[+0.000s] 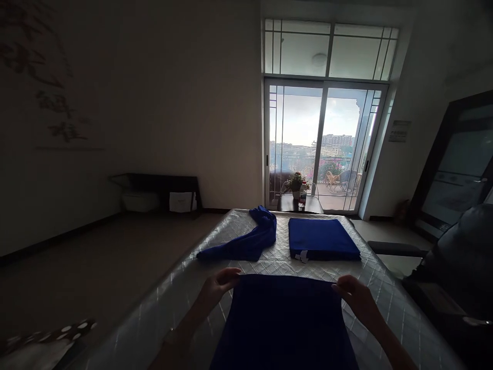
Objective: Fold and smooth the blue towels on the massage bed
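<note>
Head camera view: a person stretches a dark blue cloth [287,324] between two bare hands above a pale quilted surface [173,300]. The fingers of the left hand [219,287] pinch its far left corner, while those of the right hand [355,294] grip its far right corner, drawing the far edge nearly straight; the near end runs out of frame. Just beyond, on the same surface, a crumpled blue garment [248,242] sprawls on the left, and a neatly folded blue stack [323,237] with white tags [302,256] sits on the right. Farther off, a potted plant [296,184] and a bottle [302,194] stand on a small dark table [287,205] before a sliding glass door [295,121]. A dark shelf [162,183] stands along the wall on the left.
</note>
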Available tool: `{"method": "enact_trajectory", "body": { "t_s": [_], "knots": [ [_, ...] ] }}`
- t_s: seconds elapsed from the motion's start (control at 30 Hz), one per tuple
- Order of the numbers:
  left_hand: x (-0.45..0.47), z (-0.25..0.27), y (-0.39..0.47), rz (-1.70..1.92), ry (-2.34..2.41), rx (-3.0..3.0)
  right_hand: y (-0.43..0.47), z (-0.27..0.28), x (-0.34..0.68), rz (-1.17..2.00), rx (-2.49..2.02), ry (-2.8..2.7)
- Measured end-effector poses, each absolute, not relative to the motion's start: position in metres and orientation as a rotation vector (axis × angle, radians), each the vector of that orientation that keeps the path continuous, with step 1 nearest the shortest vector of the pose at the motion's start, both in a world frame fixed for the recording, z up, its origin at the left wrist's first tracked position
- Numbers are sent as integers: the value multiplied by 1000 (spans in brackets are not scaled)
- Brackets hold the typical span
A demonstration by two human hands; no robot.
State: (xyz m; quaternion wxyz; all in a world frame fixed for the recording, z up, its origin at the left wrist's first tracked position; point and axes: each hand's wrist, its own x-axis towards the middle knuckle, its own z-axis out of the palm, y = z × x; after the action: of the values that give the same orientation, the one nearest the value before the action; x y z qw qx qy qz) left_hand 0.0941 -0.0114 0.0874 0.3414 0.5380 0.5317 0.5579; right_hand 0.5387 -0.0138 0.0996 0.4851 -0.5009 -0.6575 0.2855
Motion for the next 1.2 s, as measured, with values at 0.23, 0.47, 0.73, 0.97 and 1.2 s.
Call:
{"method": "enact_trajectory", "body": {
  "t_s": [0.23,0.47,0.73,0.97,1.2],
  "knots": [
    [89,104,-21,1447,1384,1396,-28,117,543,471,-1202,-1553],
    [85,119,-35,1443,1415,1423,-30,112,541,259,-1144,-1556],
    [86,113,-29,1440,1331,1425,-27,105,544,216,-1180,-1578],
    [84,111,-28,1528,1327,1452,-29,108,544,200,-1155,-1578],
    [95,130,-40,1561,1392,1604,-37,123,543,90,-1044,-1631]
  ]
}}
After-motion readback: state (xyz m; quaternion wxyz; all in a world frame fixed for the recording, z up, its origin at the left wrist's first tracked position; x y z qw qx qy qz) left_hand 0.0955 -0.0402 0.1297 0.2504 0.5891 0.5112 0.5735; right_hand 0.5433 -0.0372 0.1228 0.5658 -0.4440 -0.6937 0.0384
